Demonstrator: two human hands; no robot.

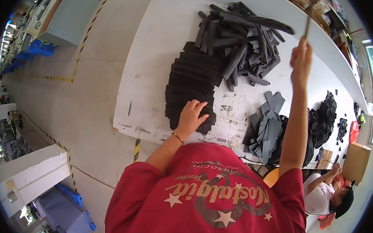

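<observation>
My left hand (pixel 191 116) rests on the near end of a row of overlapping black strips (pixel 194 75). Its fingers are apart, bent a little and pressed on the top of the row. Raised on the right, my right hand (pixel 301 61) is closed around a thin brownish stick (pixel 308 25), which points up and away; its far end is hard to make out. Beyond the row lies a loose heap of rolled or folded black strips (pixel 250 44), partly touching the row.
All this lies on a white worktable (pixel 144 83) with worn, stained patches. Flat grey pieces (pixel 268 128) are piled near my right forearm, with black piles (pixel 323 116) beyond. A raised ledge runs along the table's right side. Another person (pixel 328 193) sits at the lower right.
</observation>
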